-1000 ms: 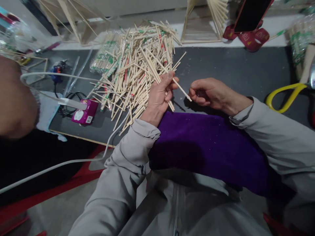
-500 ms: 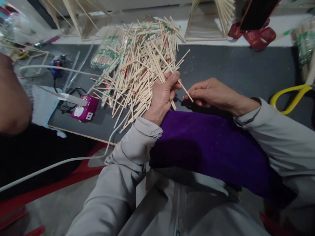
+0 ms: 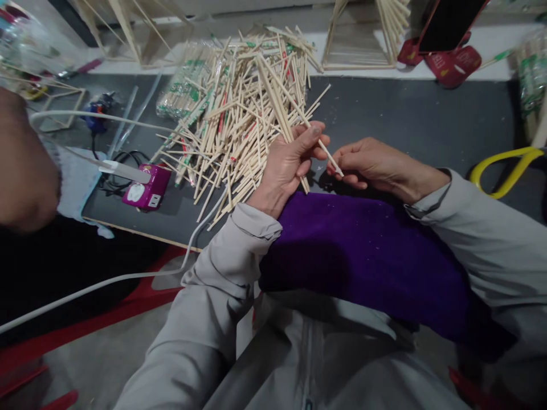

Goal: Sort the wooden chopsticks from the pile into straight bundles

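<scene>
My left hand [image 3: 280, 173] is closed around several wooden chopsticks [image 3: 277, 105], which point up and away over the pile. One single chopstick [image 3: 327, 152] slants out from under its thumb, down to the right. At the lower end of that chopstick, my right hand [image 3: 380, 168] has its thumb and fingertips pinched; the exact contact is partly hidden. Behind my left hand lies a large heap of loose chopsticks [image 3: 239, 114], some with green or red paper on them. A purple cloth [image 3: 359, 239] covers my lap below both hands.
A clear packet of chopsticks [image 3: 183, 85] lies left of the heap. Farther left are a purple power adapter [image 3: 147, 188] with a white cable and a blue glue gun [image 3: 96, 117]. Yellow-handled scissors [image 3: 502, 171] are at right. Stick frames [image 3: 363, 40] stand behind. Another person's arm [image 3: 25, 165] is at far left.
Both hands have shifted slightly to the right, with the slanting chopstick moving along. The fingers of my left hand have loosened a little around the bundle.
</scene>
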Action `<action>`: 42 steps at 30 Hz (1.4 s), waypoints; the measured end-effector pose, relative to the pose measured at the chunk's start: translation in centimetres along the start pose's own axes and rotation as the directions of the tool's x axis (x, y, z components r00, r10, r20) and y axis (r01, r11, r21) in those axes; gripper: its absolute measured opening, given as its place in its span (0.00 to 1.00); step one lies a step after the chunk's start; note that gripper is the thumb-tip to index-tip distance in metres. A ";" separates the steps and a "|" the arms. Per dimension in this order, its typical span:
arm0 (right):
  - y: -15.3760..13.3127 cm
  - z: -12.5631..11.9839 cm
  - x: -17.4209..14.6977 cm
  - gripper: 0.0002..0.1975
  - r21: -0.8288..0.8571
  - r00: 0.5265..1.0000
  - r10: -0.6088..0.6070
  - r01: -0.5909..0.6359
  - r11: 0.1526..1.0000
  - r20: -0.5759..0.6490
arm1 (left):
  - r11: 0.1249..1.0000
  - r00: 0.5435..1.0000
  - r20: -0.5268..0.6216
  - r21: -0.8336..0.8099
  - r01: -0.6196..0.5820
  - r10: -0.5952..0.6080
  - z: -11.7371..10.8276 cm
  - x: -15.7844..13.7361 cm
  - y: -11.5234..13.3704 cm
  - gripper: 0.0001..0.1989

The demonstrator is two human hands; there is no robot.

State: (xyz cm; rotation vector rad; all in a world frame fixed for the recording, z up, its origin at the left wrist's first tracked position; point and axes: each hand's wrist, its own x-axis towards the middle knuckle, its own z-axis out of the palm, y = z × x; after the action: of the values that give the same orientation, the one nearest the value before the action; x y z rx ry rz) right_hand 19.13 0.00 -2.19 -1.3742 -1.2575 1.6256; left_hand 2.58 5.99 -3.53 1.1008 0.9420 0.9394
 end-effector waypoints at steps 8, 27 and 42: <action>0.0 -0.1 0.0 0.10 -0.057 0.994 -0.047 0.042 0.997 -0.095 | 0.999 0.997 -0.073 -0.029 -0.018 0.016 -0.3 0.6 -0.2 0.10; 0.2 0.7 0.0 0.08 -0.142 0.987 -0.147 0.137 0.980 -0.062 | 1.000 0.995 -0.095 -0.005 -0.019 0.018 -0.4 0.8 -1.2 0.13; -1.0 0.1 -0.6 0.09 0.040 0.997 0.004 -0.001 0.999 -0.074 | 0.963 0.981 0.135 -0.212 0.165 -0.138 0.0 -0.2 0.7 0.10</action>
State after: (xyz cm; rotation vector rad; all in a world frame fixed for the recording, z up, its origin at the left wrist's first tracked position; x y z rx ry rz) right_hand 19.09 -0.25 -1.01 -1.3987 -1.1748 1.5789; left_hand 2.39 5.95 -2.85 0.8720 0.7909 0.8221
